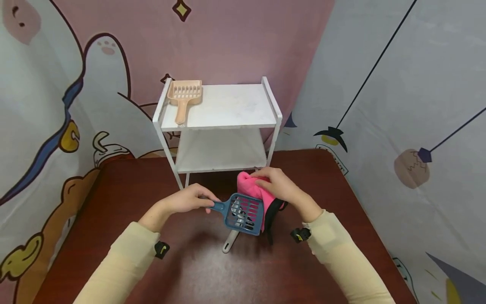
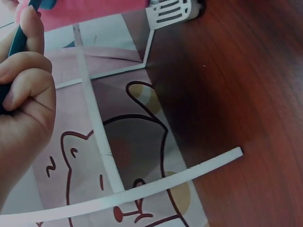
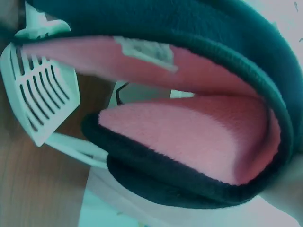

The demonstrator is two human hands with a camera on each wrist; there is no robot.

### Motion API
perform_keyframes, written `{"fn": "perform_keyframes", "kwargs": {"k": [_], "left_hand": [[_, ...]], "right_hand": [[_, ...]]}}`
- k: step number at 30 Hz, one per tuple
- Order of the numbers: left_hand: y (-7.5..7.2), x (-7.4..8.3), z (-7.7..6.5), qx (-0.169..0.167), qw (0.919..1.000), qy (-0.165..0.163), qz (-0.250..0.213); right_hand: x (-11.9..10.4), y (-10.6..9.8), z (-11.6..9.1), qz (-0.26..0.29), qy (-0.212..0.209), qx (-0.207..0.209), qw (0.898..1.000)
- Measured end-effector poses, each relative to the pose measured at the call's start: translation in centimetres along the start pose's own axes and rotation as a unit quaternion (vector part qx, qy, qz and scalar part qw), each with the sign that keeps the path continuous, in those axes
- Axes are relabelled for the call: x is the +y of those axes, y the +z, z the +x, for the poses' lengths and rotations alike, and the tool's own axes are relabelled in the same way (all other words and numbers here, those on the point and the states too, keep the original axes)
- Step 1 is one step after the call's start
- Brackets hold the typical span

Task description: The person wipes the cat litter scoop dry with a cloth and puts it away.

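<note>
While left hand (image 1: 187, 199) grips blue scoop (image 1: 228, 207), right hand (image 1: 275, 182) pinches pink fabric (image 1: 248, 185), seemingly parting them, clearance needed next!

My two forearms (image 1: 123, 257) reach forward, converging, the left hand (image 1: 190, 198) with fingers curled, the right hand (image 1: 279, 183) pinching, back uppermost.

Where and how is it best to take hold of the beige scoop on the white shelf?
Probably by the narrow handle of the beige scoop, coming from the front and slightly above. The scoop lies on the top board of the white shelf, handle pointing to the front edge; its wider slotted head is farther back, close to the left side rail.
</note>
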State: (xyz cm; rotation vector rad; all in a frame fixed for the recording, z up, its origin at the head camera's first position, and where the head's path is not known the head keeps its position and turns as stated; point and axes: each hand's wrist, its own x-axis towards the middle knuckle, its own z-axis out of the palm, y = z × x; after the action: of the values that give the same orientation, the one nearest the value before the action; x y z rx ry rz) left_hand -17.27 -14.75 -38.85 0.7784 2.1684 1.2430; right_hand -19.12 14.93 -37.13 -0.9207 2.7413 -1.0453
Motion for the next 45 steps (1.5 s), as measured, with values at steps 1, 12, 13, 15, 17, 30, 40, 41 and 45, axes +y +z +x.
{"fn": "perform_keyframes", "kwargs": {"k": [1,12,13,15,17,30,40,41,45], "left_hand": [[0.0,0.1,0.1,-0.002,0.9999,0.003,0.01],[-0.2,0.6,0.2,0.012,0.9978,0.037,0.053],[-0.3,0.7,0.2,0.011,0.9976,0.042,0.054],[-0.4,0.8,0.3,0.009,0.9971,0.05,0.057],[-0.5,0.8,0.3,0.006,0.9965,0.056,0.062],[-0.6,1.8,0.4,0.033,0.9902,0.084,0.107],[-0.8,1.0,0.3,0.047,0.9924,0.065,0.093],[-0.9,0.8,0.2,0.052,0.9925,0.062,0.092],[-1.2,0.5,-0.1,0.065,0.9928,0.053,0.085]], "right_hand": [[-0.2,0.2,0.1,-0.008,-0.013,-0.017,1.0],[0.2,0.5,1.0,0.047,-0.016,-0.069,0.996],[0.3,0.4,1.1,0.058,-0.007,-0.069,0.996],[0.4,0.4,1.4,0.072,0.006,-0.069,0.995],[0.5,0.3,1.6,0.088,0.021,-0.068,0.994],[1.3,1.3,1.9,0.351,0.074,-0.147,0.922],[2.2,0.9,1.3,0.407,0.068,-0.13,0.901],[2.3,0.8,1.2,0.406,0.068,-0.126,0.903],[2.7,0.1,0.8,0.398,0.076,-0.107,0.908]]}}
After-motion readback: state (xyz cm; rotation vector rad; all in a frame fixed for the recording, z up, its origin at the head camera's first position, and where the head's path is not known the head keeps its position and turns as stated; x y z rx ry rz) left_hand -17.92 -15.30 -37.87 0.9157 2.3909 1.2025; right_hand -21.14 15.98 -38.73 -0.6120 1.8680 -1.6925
